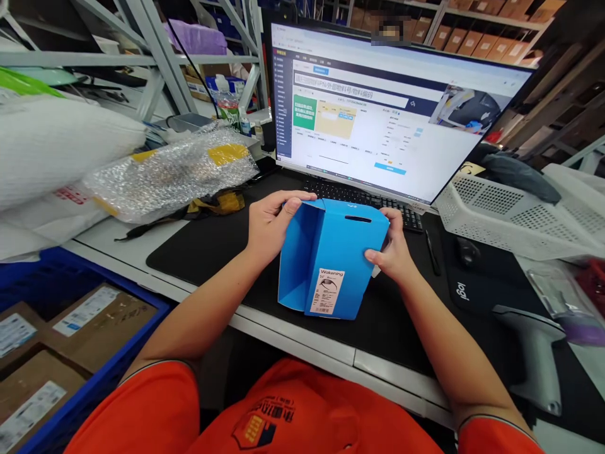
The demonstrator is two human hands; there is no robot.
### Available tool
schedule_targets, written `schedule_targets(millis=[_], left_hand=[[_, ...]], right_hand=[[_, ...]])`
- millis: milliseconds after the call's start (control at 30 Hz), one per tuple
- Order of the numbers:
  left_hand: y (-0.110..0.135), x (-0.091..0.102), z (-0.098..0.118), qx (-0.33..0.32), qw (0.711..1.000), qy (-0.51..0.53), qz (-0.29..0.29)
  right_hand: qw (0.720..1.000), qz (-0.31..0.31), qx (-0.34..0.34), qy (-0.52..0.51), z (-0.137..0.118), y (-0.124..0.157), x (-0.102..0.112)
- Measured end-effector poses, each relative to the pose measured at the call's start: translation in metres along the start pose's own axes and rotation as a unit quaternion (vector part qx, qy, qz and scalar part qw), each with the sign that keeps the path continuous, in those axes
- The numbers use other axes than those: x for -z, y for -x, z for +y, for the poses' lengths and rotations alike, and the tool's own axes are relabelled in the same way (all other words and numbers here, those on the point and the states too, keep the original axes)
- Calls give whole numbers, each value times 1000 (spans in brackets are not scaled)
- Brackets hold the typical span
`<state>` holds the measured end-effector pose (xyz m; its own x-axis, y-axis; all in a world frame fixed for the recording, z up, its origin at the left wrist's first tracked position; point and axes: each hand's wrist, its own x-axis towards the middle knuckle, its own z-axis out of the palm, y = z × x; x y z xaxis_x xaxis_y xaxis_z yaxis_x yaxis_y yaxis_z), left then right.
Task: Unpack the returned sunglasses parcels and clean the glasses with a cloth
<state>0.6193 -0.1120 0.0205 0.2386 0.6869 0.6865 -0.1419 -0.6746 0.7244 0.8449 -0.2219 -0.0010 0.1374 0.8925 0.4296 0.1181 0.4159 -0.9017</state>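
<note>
A blue cardboard box [331, 258] with a white product label stands on the black desk mat [208, 252] in front of me, one flap open on its left side. My left hand [269, 227] grips the box's upper left edge, fingers curled over the top. My right hand [394, 249] holds the box's right side, fingers pressed against it. Both hands are closed on the box.
A monitor [378, 107] and keyboard [359, 198] stand behind the box. Bubble-wrap packets [174, 170] and white bags lie at left. A white perforated basket [510, 211], mouse [467, 252] and barcode scanner [534, 353] are at right. A blue crate [94, 378] of cardboard parcels sits lower left.
</note>
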Motion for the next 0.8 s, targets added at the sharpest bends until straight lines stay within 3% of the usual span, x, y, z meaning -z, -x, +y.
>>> schedule_targets(millis=[300, 433, 567, 700, 800], left_hand=[[8, -3, 11, -14, 999, -35, -5], [17, -15, 14, -11, 996, -16, -84], [31, -32, 10, 24, 981, 103, -160], [44, -38, 9, 9, 979, 119, -162], [49, -36, 15, -3, 981, 103, -163]], right_hand=[[1000, -6, 8, -2, 2, 7, -5], [999, 48, -16, 1, -1, 15, -14], [996, 87, -34, 8, -3, 28, -23], [995, 80, -24, 58, -4, 40, -28], [993, 41, -26, 110, -6, 43, -29]])
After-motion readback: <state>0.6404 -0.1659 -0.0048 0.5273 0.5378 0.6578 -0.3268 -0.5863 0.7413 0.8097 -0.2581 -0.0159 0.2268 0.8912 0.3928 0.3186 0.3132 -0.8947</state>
